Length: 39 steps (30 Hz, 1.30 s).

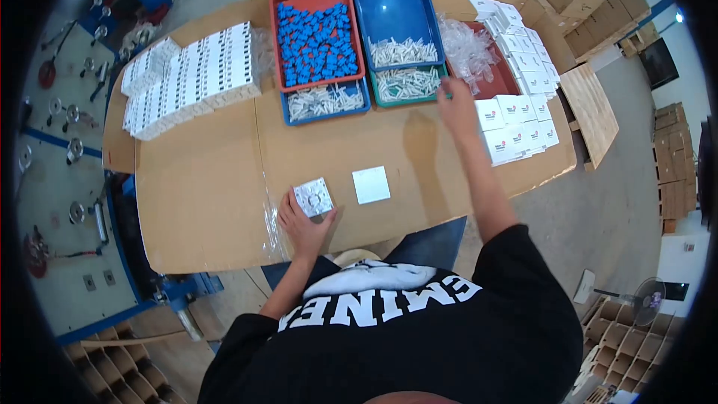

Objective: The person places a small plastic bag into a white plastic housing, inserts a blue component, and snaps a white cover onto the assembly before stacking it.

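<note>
On the cardboard-covered table, my left hand [303,226] is closed round the lower edges of a white square part [313,197] with a patterned face. Just right of it lies a plain white square plate [372,185], touched by neither hand. My right hand [458,107] reaches forward, beside the right edge of the green tray [410,102] of small white pieces and near the clear plastic bags [467,52]. Its fingertips are too small to make out, and so is anything between them.
A red tray [274,37] of blue pieces stands over a blue tray [329,114] of white pieces. Another blue tray [393,11] lies at the back. Stacked white parts [202,71] stand left; white boxes [508,138] stand right.
</note>
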Each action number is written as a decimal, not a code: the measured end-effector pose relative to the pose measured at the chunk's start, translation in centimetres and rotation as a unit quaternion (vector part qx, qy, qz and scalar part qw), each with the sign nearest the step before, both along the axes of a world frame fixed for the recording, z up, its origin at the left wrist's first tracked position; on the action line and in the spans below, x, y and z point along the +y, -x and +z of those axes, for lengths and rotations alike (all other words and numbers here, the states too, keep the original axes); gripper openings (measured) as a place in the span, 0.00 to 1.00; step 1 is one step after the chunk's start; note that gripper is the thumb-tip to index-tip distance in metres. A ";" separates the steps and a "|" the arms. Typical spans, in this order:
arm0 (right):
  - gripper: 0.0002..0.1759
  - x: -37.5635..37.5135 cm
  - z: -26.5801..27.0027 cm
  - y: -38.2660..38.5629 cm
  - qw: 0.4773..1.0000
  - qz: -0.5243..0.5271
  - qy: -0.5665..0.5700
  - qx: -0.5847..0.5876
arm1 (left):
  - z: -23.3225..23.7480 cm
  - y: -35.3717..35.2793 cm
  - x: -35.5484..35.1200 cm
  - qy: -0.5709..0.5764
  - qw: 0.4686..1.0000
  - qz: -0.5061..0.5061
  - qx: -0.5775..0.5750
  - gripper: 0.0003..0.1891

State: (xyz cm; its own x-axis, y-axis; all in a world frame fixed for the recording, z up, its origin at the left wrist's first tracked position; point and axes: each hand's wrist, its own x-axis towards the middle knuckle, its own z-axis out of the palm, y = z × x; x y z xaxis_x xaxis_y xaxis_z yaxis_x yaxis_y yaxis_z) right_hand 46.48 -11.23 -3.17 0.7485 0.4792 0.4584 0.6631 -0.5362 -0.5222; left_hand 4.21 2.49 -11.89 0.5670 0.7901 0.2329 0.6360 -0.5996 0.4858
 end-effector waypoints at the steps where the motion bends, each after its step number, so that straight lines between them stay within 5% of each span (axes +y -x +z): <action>1: 0.15 0.5 1.4 -3.3 0.998 -0.050 0.014 0.046 | 0.0 -0.1 0.0 -0.004 1.000 -0.002 0.008 0.60; 8: 0.18 -0.5 -2.0 -25.6 0.959 -0.250 0.113 0.065 | 0.2 -0.4 0.0 0.010 1.000 -0.004 0.029 0.59; 15: 0.21 0.7 -2.2 -26.5 0.939 -0.254 0.190 0.134 | -0.1 -0.5 0.1 0.001 0.999 -0.012 0.031 0.58; 24: 0.17 -0.7 -2.6 -27.8 0.950 -0.295 0.076 0.065 | 0.2 -0.4 0.1 0.019 0.999 -0.019 0.019 0.55; 26: 0.15 -1.6 -4.0 -31.0 0.959 -0.206 -0.055 0.189 | 0.3 -0.3 0.0 0.016 1.000 -0.017 0.013 0.54; 27: 0.15 -1.4 -2.5 -29.3 0.959 -0.204 -0.057 0.188 | 0.3 -0.1 0.1 0.014 1.000 -0.016 0.011 0.54; 29: 0.13 -0.7 3.4 -21.7 0.849 -0.032 -0.317 0.421 | 0.0 0.2 0.1 0.040 0.999 -0.014 -0.025 0.49; 32: 0.10 -1.2 7.6 -11.9 0.800 0.123 -0.351 0.471 | -2.1 1.4 0.5 0.069 0.991 -0.011 -0.113 0.44; 34: 0.08 -1.7 8.9 -4.9 0.767 0.189 -0.359 0.498 | -2.9 1.6 0.7 0.105 0.964 0.020 -0.243 0.33; 37: 0.08 -2.3 9.7 4.9 0.759 0.189 -0.308 0.542 | 1.0 -0.5 1.6 0.153 0.946 0.046 -0.283 0.19; 39: 0.08 -2.6 8.8 9.8 0.727 0.251 -0.297 0.565 | 5.0 -3.3 1.7 0.323 0.876 -0.024 -0.357 0.12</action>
